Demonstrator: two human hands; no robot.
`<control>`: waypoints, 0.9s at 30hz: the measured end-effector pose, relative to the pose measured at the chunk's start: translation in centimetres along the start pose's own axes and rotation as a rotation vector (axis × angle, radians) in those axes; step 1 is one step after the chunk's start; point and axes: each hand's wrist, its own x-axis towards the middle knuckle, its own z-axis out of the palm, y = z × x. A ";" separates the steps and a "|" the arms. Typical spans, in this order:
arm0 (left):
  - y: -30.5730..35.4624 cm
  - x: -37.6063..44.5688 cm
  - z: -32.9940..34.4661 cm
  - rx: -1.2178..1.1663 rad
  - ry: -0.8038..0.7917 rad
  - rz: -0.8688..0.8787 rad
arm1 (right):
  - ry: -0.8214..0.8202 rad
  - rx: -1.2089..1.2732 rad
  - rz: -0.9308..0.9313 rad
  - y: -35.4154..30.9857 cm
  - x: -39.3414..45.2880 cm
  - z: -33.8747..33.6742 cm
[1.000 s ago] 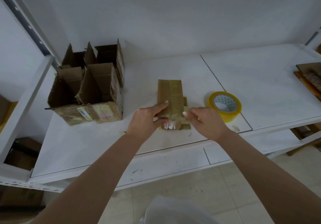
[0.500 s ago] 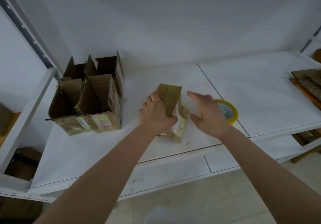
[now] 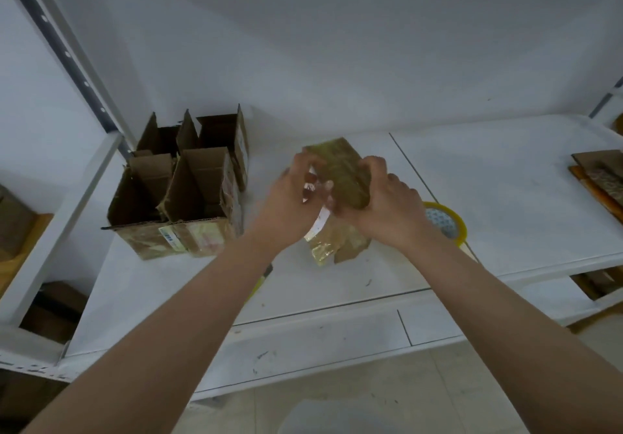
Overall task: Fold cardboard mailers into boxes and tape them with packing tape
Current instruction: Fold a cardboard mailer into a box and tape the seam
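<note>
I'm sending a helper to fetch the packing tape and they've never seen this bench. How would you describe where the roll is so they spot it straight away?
On the white shelf top, look to the right of the cardboard mailer held by the left hand and right hand. The tape roll lies flat behind the right hand, partly hidden. It is the only round, yellow-rimmed thing there; everything else nearby is brown cardboard.

Both my bare forearms reach forward, converging. My left hand and right hand close together, fingers curled, gripping same item between them.
</note>
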 end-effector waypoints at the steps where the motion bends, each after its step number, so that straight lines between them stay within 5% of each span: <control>1: 0.0 -0.2 0.6 -0.139 -0.070 -0.118 | -0.041 0.046 0.010 0.0 -0.1 0.2; 5: -1.4 -0.5 1.7 -0.311 -0.086 -0.289 | -0.116 0.341 -0.001 1.5 -0.5 1.1; 13: -4.3 -1.8 2.8 -0.258 -0.192 -0.272 | -0.158 0.506 -0.021 4.1 -2.4 3.1; 18: -5.0 -1.7 2.7 -0.179 -0.246 -0.155 | -0.155 0.428 -0.035 4.3 -2.8 3.3; 22: -4.7 -1.8 3.1 0.043 -0.208 0.066 | -0.107 0.138 -0.155 3.9 -2.7 3.4; 27: -5.9 -2.2 2.0 -0.316 -0.196 -0.166 | -0.091 0.162 -0.118 4.0 -2.8 3.2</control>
